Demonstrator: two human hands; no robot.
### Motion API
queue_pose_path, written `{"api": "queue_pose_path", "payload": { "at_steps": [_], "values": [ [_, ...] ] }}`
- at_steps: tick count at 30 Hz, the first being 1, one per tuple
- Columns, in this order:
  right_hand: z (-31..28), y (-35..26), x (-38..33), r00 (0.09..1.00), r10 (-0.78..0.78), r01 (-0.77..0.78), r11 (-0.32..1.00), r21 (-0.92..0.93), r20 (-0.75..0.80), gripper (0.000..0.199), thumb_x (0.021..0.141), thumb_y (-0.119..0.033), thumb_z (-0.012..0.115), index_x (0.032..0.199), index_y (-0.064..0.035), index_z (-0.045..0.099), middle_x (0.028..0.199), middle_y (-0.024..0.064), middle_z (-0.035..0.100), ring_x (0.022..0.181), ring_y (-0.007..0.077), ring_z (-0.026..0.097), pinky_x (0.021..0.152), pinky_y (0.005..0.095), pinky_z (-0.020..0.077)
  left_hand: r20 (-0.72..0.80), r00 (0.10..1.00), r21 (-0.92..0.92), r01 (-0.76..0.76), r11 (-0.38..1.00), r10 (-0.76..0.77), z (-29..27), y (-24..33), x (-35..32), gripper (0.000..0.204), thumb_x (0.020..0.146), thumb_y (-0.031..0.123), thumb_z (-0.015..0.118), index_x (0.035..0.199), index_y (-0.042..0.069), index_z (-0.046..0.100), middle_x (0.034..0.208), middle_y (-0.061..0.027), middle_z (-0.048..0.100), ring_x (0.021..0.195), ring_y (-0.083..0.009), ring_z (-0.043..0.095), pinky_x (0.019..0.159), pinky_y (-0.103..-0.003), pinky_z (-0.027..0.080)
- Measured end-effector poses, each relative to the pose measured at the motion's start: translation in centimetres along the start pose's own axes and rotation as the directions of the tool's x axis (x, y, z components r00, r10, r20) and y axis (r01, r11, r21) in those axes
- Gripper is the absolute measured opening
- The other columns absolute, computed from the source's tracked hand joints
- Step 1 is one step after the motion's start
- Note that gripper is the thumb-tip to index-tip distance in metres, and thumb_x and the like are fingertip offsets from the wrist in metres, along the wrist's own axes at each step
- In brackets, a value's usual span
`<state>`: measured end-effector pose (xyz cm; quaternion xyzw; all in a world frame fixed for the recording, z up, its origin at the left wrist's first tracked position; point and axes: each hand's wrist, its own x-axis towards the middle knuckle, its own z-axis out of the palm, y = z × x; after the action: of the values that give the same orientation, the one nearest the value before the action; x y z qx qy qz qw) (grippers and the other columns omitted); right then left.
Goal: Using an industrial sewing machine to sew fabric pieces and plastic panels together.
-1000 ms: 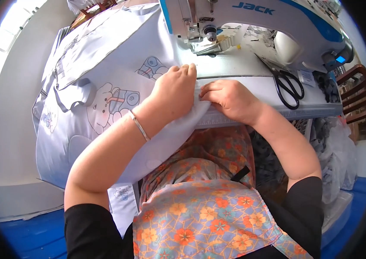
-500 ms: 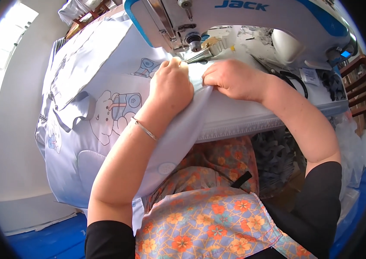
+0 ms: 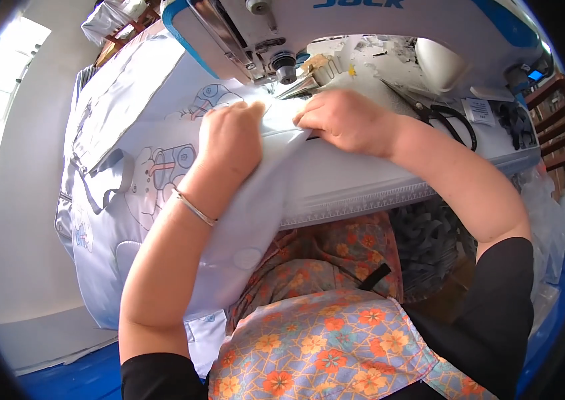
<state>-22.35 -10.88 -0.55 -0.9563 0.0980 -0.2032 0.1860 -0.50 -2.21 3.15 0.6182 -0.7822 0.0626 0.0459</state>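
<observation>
A large pale lilac fabric piece (image 3: 162, 127) printed with cartoon rabbits and drinks covers the left of the sewing table and hangs down toward my lap. My left hand (image 3: 231, 139) grips a fold of it, thumb pressed against the curled fingers, left of the needle area. My right hand (image 3: 346, 120) pinches the fabric's right edge, a short way from the left. Between them the cloth is stretched and brightly lit. Just beyond my hands is the head of a white and blue sewing machine (image 3: 362, 30). The needle and presser foot are hard to make out in the glare.
Black-handled scissors (image 3: 452, 123) lie on the table right of my right hand, near a small white packet (image 3: 479, 112) and dark scraps (image 3: 516, 125). A measuring scale (image 3: 362, 202) runs along the table's front edge. Below is a heap of dark fabric strips (image 3: 422, 247).
Both hands have shifted left, the left one farther, so the gap between them is wider and the fabric between them more spread. The machine also sits slightly more to the left in view.
</observation>
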Motion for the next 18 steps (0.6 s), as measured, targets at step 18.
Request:
{"api": "queue_pose_path", "payload": {
  "at_steps": [18],
  "values": [
    [1.6, -1.5, 3.4, 0.988, 0.016, -0.047, 0.977, -0.207, -0.151, 0.018, 0.084, -0.014, 0.061, 0.094, -0.0010, 0.068, 0.094, 0.0161, 0.069, 0.096, 0.0333, 0.066, 0.087, 0.0428, 0.0517, -0.254, 0.967, -0.543, -0.159, 0.825, 0.019, -5.0, 3.5, -8.2, 0.035, 0.083, 0.000, 0.067, 0.117, 0.001, 0.065, 0.121, -0.0198, 0.065, 0.107, -0.0396, 0.063, 0.092, -0.045, 0.051]
  ]
}}
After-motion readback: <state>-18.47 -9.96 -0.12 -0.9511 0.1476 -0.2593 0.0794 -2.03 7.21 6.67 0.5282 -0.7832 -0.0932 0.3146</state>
